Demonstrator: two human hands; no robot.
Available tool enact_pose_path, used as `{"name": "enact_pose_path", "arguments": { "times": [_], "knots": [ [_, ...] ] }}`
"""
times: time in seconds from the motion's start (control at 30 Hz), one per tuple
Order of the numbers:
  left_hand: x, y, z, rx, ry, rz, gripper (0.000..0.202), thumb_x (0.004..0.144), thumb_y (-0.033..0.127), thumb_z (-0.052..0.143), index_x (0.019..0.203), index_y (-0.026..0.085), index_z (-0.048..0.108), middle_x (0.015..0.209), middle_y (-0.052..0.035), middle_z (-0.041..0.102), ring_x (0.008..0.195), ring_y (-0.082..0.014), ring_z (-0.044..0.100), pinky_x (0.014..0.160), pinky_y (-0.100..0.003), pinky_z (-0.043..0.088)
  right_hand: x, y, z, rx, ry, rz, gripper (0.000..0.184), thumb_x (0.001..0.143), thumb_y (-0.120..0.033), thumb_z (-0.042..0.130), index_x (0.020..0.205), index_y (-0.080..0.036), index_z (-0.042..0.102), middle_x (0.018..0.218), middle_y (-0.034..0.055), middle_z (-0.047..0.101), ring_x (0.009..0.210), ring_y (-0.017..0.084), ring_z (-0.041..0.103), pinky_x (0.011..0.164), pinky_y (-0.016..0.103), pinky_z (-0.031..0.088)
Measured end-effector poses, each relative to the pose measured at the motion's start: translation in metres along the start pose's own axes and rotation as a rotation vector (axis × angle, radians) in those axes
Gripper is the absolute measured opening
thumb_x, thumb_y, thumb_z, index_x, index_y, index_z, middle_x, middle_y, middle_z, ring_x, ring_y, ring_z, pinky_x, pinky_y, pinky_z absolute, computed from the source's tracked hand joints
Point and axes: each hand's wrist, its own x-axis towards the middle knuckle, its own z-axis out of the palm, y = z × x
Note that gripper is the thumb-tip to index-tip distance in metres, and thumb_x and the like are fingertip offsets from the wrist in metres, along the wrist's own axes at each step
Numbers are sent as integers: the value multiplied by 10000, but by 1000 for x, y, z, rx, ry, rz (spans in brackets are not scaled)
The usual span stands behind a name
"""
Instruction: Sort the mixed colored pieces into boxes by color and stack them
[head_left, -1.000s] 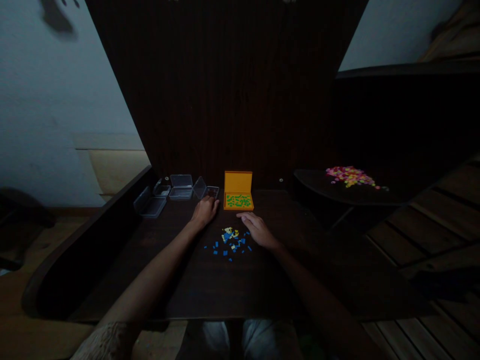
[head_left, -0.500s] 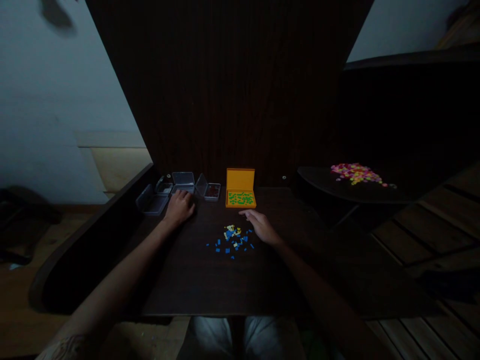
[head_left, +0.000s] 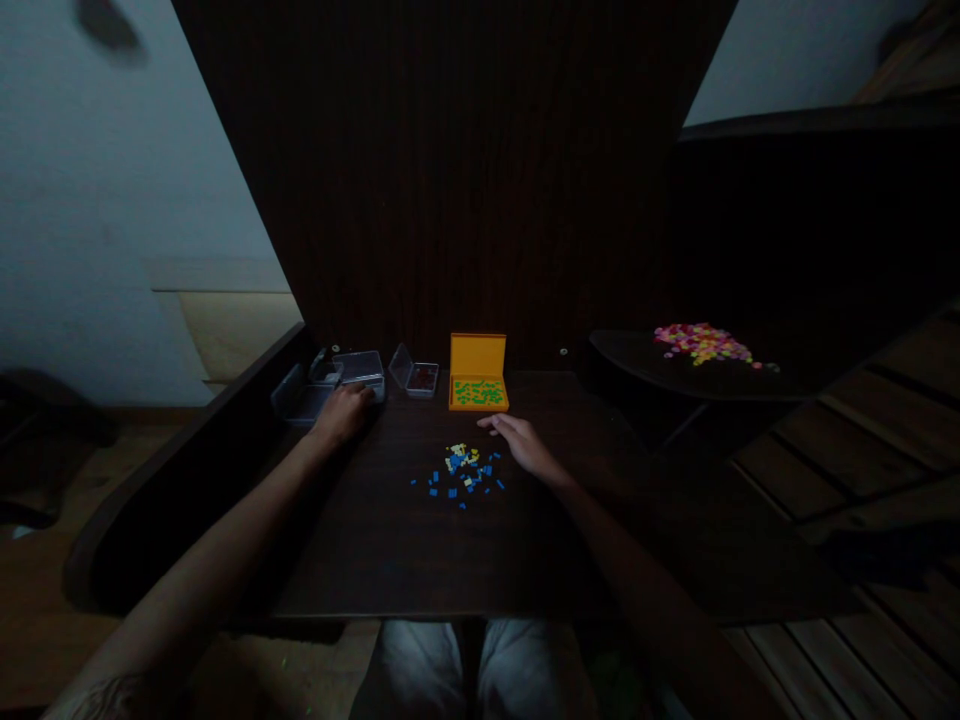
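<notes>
My right hand [head_left: 521, 442], fingers loose, is just in front of one yellow box [head_left: 478, 355]; my left hand [head_left: 346, 412] bends over one of four clear boxes [head_left: 358, 366] left of it, grip too dim to tell. One brick pile [head_left: 458, 461] lies before the yellow box.

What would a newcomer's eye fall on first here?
Probably the bright orange box, open at the back of the dark table, green pieces inside. Next, likely the pink and yellow heap on the shelf at right, then the blue and yellow bits in front of the box.
</notes>
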Motion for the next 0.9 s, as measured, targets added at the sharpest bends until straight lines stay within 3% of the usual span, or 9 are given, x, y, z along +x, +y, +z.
{"name": "enact_pose_path", "arguments": {
  "times": [0.17,0.27,0.37,0.6,0.9],
  "knots": [
    [-42,17,-5,-242,166,-47,248,805,117,431,896,165,656,906,-110,644,775,-222,631,690,-313,510,2,1,-1,34,-14,-1,457,920,-536,451,964,-184,740,1059,89,737,964,228,656,901,398,511],
    [-69,40,-13,-375,223,5,235,806,131,469,943,186,652,908,-95,644,807,-223,642,737,-326,535,5,2,-3,37,-29,11,426,911,-519,477,937,-190,747,1030,80,745,929,224,661,891,400,513],
    [-80,69,-22,-444,214,100,264,815,101,483,998,197,647,944,-89,641,867,-217,643,790,-322,539,5,1,-5,28,-40,13,400,907,-490,492,936,-186,751,1009,77,748,888,216,660,882,395,512],
    [-44,122,-22,-370,87,313,360,776,-25,468,1000,195,644,991,-82,622,929,-211,623,853,-310,516,2,-5,-7,-17,-63,9,331,898,-416,516,950,-186,748,1031,76,743,947,223,661,930,404,490],
    [-9,152,-7,-346,10,407,315,840,31,435,976,189,670,957,-65,634,937,-212,606,829,-298,500,1,-12,-18,-14,-137,40,173,788,-227,587,857,-186,740,997,59,755,980,235,675,939,398,481]
  ]
}}
